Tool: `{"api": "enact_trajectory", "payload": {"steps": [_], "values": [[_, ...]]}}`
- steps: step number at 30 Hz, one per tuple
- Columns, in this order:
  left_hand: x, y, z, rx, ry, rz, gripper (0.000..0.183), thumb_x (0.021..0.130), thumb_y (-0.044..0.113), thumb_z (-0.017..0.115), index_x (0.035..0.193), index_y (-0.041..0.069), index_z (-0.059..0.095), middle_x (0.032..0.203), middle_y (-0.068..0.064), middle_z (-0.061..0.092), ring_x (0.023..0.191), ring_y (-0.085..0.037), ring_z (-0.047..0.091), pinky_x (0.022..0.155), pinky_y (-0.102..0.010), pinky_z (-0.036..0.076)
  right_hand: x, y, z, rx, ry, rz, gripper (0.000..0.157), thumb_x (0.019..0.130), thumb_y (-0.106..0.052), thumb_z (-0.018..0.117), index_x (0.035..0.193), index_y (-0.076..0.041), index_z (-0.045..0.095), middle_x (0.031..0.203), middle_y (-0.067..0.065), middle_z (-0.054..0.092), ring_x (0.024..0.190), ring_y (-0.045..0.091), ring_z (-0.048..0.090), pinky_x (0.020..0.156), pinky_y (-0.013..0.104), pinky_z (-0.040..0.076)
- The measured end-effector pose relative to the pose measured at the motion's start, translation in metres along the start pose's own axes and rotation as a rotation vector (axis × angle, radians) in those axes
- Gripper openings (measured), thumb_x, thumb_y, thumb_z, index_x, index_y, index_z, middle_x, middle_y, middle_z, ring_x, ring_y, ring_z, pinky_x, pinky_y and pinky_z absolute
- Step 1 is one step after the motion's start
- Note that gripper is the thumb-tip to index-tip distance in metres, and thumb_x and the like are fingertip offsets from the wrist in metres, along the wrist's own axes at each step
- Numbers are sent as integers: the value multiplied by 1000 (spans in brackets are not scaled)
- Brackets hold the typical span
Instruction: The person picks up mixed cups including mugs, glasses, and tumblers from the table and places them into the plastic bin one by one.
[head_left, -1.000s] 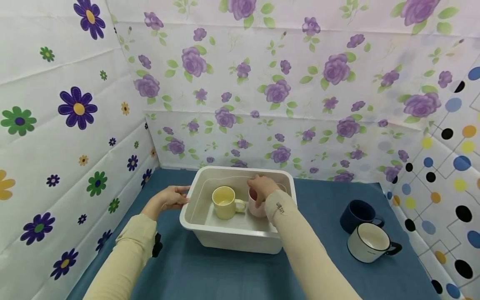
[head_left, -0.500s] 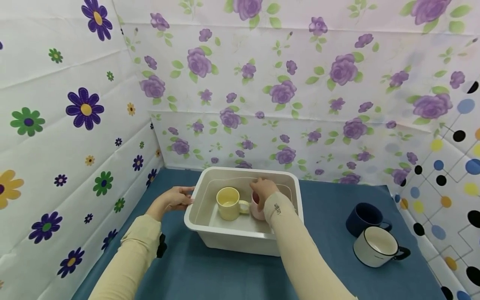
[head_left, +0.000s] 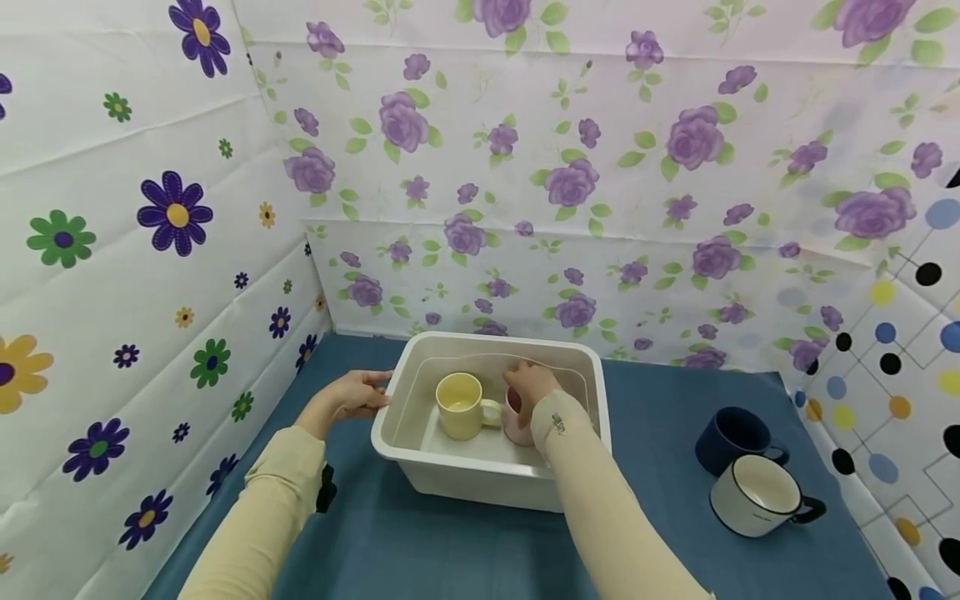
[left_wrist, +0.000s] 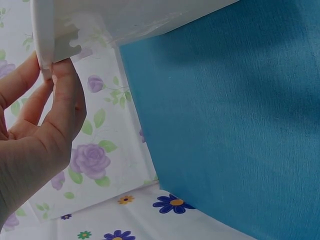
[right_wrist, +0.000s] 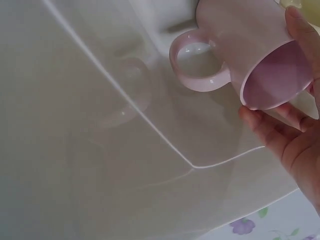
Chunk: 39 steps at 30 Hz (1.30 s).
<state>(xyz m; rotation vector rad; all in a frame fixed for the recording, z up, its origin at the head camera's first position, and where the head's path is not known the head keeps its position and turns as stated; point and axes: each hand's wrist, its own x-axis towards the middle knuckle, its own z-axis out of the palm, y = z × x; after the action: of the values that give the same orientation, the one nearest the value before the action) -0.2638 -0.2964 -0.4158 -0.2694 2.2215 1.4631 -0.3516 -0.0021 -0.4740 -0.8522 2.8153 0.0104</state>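
A pink mug [right_wrist: 245, 40] stands inside the white plastic tub [head_left: 487, 471], its handle pointing away from the hand in the right wrist view. My right hand [head_left: 534, 385] grips it from above, thumb and fingers spread around the rim; in the head view the hand and sleeve cover much of it. Left of it in the tub is a yellow mug [head_left: 460, 408], upright, its handle toward the pink one. At the tub's left edge my left hand [head_left: 352, 395] pinches the rim [left_wrist: 44, 35] between thumb and fingers.
On the blue tabletop [head_left: 645, 467] to the right stand a navy mug [head_left: 731, 442] and a white mug [head_left: 753, 496] with a black handle, close together. Flower-patterned sheets [head_left: 480, 167] rise behind and at the left; a dotted sheet [head_left: 892, 400] stands at the right.
The head view has swung a little left, so the scene sits further right in it. Both hands keep their holds, on the pink mug and on the tub's rim.
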Motion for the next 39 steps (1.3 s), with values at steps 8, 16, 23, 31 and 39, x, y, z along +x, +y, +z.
{"api": "enact_trajectory", "payload": {"steps": [8, 16, 23, 31, 39], "values": [[0, 1, 1, 24, 26, -1, 64, 92, 2, 57, 148, 1, 26, 104, -10, 62, 77, -9, 64, 84, -34, 56, -19, -20, -16, -88, -28, 89, 85, 58, -27, 90, 132, -17, 49, 128, 16, 50, 105, 33, 59, 82, 49, 54], [2, 4, 4, 31, 47, -36, 63, 92, 1, 56, 148, 3, 28, 102, -8, 63, 72, -9, 62, 77, -29, 57, -14, -14, -10, -113, -21, 98, 72, 62, -30, 88, 124, -17, 55, 120, 13, 56, 101, 32, 61, 77, 48, 55], [2, 5, 4, 34, 52, -49, 64, 92, 1, 56, 148, 3, 27, 113, -15, 61, 73, -9, 62, 75, -29, 57, -24, -11, -39, 132, -29, 92, 56, 63, -10, 85, 115, -11, 65, 114, 8, 66, 104, 25, 61, 94, 37, 49], [4, 3, 4, 49, 49, -54, 64, 92, 2, 56, 149, 3, 26, 118, -19, 58, 74, -9, 63, 75, -29, 57, -41, -16, -66, 128, -112, 119, 59, 71, -15, 80, 126, -11, 59, 124, 9, 61, 115, 27, 57, 101, 39, 44], [0, 6, 6, 51, 46, -51, 65, 92, 2, 56, 149, 2, 25, 124, -22, 55, 74, -8, 63, 75, -29, 57, -50, -11, -73, 142, -116, 123, 59, 73, -16, 79, 128, -13, 58, 127, 8, 60, 116, 27, 56, 100, 41, 44]]}}
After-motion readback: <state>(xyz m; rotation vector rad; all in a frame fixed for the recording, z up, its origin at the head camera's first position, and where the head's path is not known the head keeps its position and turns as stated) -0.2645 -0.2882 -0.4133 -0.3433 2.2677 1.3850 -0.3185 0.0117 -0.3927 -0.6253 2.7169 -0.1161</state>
